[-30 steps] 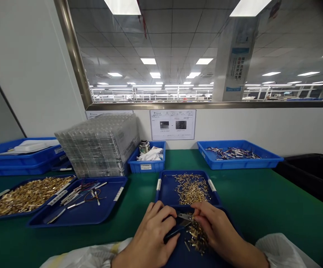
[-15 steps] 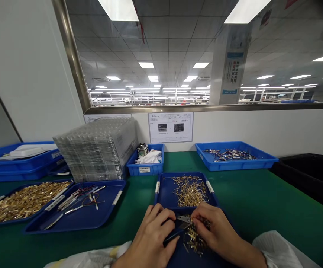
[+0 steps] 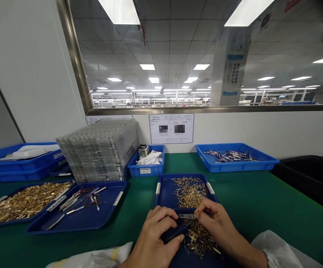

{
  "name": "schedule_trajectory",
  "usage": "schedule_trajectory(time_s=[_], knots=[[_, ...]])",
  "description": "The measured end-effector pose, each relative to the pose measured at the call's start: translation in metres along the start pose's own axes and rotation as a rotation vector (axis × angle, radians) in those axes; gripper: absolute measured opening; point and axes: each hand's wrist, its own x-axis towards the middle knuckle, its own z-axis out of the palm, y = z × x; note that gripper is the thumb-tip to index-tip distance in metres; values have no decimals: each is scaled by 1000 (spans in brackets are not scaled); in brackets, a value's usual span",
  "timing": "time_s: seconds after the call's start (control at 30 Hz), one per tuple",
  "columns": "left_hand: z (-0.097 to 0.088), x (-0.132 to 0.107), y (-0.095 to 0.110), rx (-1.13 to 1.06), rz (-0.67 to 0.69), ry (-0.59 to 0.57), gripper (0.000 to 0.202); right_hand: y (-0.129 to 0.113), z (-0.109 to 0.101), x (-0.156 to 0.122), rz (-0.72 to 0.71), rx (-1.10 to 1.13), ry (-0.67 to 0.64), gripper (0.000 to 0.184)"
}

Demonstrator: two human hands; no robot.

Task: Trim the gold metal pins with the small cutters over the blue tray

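Note:
My left hand is closed around the dark handles of small pliers, whose metal jaws point right. My right hand pinches a small gold pin at those jaws. Both hands hover over the near blue tray, where a heap of gold pins lies. Just beyond stands a second blue tray with more gold pins.
At left lie a blue tray with wires and probes and a tray heaped with gold parts. A stack of clear blister trays, a small blue bin, a blue tray of dark parts and a black bin stand behind.
My hands have stayed together over the near tray with small shifts; the view has tilted slightly down, and more of the gold pin heap shows under my right hand.

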Motion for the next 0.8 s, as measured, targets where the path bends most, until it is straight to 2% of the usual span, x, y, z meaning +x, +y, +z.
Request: schedule_trajectory(time_s=[0.07,0.17,0.27,0.37,0.57,0.67,0.8], knots=[[1,0,-1,-19,-41,-37,13,0,0,0,18,-33,-23,12],[-1,0,0,22,-16,-90,11,-4,-3,-2,-83,-301,-59,12],[-6,1,3,99,69,-129,7,-8,-7,-5,-256,-530,-93,14],[-9,0,4,193,178,-157,4,-11,-9,-6,-372,-634,-111,14],[-5,-4,-2,292,389,-157,7,-8,-3,-9,-437,-722,-106,12],[-5,-3,0,279,363,-136,7,-10,-4,-9,-413,-728,-112,14],[-7,-1,3,201,228,-141,4,-13,-12,-5,-343,-647,-223,13]])
